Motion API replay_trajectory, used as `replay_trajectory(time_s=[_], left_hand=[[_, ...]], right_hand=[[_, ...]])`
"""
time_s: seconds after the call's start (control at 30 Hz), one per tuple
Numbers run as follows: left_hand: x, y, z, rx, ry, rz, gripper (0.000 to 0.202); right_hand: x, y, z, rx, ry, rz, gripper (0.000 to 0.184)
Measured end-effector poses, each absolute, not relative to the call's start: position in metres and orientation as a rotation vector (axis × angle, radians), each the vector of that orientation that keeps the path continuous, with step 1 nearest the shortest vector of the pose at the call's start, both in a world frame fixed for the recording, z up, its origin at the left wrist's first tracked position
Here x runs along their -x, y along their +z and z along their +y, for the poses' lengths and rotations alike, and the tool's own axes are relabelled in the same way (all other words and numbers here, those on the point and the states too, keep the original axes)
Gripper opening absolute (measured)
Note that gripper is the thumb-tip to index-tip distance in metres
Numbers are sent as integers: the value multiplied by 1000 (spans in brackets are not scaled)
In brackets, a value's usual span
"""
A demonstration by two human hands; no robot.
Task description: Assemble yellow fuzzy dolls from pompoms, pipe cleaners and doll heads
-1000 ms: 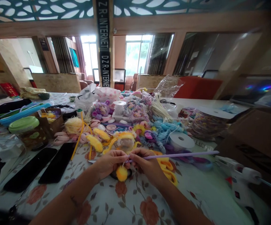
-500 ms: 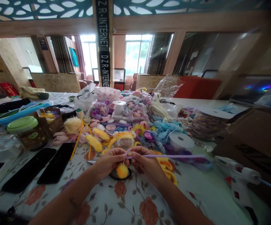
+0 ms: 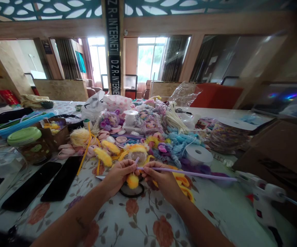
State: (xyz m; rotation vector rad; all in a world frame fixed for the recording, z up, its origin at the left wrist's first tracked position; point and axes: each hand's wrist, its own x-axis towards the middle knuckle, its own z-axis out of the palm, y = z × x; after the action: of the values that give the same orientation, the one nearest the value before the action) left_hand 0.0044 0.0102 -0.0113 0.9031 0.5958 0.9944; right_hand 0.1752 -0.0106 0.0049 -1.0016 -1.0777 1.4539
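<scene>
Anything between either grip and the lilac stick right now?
Nothing visible. The left grip and right grip both pinch the lilac stick directly. The fuzzy yellow ball hangs just below the stick, not in between. Fingers hide the exact contact points.

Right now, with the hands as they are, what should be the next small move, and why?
I would probably use the left hand to fold the short end of the lilac stem down against its long part: that end sticks up between the hands, and the right hand already pinches the long part close by, which should steady it.
</scene>
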Motion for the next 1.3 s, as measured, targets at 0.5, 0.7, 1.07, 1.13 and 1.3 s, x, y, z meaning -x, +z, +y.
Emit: replay_trajectory(time_s=[0.5,0.7,1.07,1.13,1.3], left_hand=[[-2,-6,11,-1037,1066,729,21],[0,-7,10,-1115,1012,740,20],[-4,0,6,-1275,931,806,21],[-4,0,5,-1280,906,806,22],[-4,-2,5,-1298,867,836,24]], right_hand=[[-174,-1,-7,966,1456,-1056,31],[-174,-7,-3,974,1407,-1104,34],[-175,-14,-3,994,1243,-1326,28],[-174,-15,-3,1010,1218,-1338,28],[-174,-12,-4,1054,1218,-1326,30]])
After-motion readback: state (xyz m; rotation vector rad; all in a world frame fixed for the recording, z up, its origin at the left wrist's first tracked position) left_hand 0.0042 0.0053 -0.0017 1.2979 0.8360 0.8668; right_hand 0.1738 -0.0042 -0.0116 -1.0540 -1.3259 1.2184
